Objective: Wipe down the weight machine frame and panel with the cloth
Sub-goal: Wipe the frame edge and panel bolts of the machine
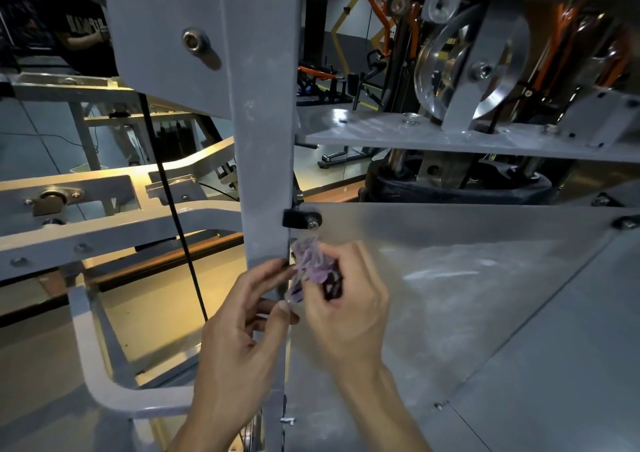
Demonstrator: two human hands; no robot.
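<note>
Cloth: a crumpled purple cloth [311,268], bunched small, against the panel [467,278] just beside the grey frame post [266,161].
Right grip: right hand [346,299], fingers curled round the cloth.
Left grip: left hand [242,330], thumb and fingertips pinching the cloth's lower edge at the post.

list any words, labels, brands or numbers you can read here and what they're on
Pale block letters on the black T-shirt of a person at top left: cut off and too blurred to read.
Grey frame post, clear panel, purple cloth: no text visible.
</note>
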